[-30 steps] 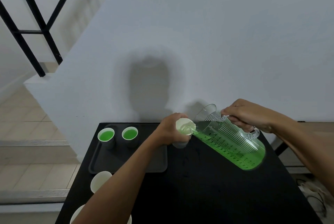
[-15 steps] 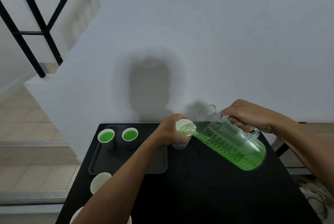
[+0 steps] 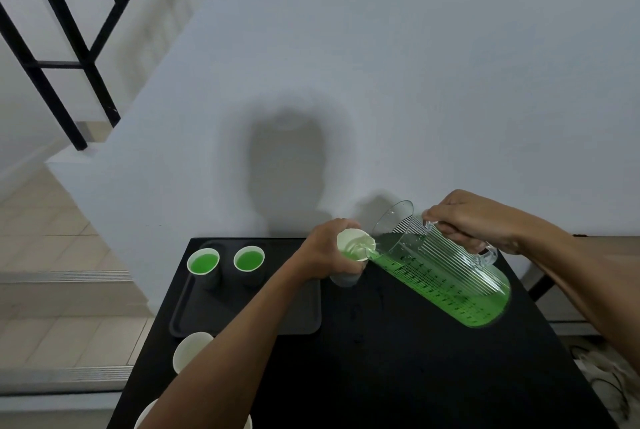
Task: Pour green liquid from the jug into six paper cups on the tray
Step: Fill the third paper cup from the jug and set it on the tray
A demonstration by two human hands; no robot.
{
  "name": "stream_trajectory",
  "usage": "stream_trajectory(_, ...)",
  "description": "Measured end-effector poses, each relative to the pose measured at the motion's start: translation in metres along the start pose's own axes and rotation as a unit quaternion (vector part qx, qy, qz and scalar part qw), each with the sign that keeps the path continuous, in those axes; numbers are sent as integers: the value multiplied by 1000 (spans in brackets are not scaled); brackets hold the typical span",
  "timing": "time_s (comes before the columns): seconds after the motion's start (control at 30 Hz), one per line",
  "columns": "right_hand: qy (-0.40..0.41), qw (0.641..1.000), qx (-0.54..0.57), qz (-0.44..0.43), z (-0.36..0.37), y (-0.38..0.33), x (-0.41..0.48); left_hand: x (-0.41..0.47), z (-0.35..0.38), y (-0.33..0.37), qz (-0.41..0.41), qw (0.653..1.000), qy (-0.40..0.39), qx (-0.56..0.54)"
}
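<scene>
My right hand (image 3: 474, 220) grips the handle of a clear ribbed jug (image 3: 443, 276) holding green liquid, tilted with its spout down to the left. The spout touches the rim of a white paper cup (image 3: 353, 243), which my left hand (image 3: 325, 252) holds just right of the dark tray (image 3: 194, 304). Two cups filled with green liquid (image 3: 203, 264) (image 3: 248, 260) stand at the tray's back left.
An empty paper cup (image 3: 190, 350) stands on the black table (image 3: 398, 376) in front of the tray, and another (image 3: 145, 416) shows at the bottom edge. A white wall rises right behind the table. Stairs and a black railing (image 3: 69, 47) lie to the left.
The jug has tipped slightly more, its liquid creeping nearer the spout. Both hands stay almost where they were.
</scene>
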State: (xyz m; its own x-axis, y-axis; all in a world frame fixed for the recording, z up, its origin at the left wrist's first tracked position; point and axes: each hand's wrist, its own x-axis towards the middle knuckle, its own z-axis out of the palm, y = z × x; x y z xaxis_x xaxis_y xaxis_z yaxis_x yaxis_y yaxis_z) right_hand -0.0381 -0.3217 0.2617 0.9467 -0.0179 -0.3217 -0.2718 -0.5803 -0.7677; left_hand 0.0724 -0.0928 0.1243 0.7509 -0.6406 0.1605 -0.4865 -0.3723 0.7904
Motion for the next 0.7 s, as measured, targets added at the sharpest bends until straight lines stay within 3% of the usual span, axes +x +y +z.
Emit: stream_trajectory(0.7, -4, 1000, -12, -1, 1, -2, 4, 1, -1, -1, 0, 1000, -3, -4)
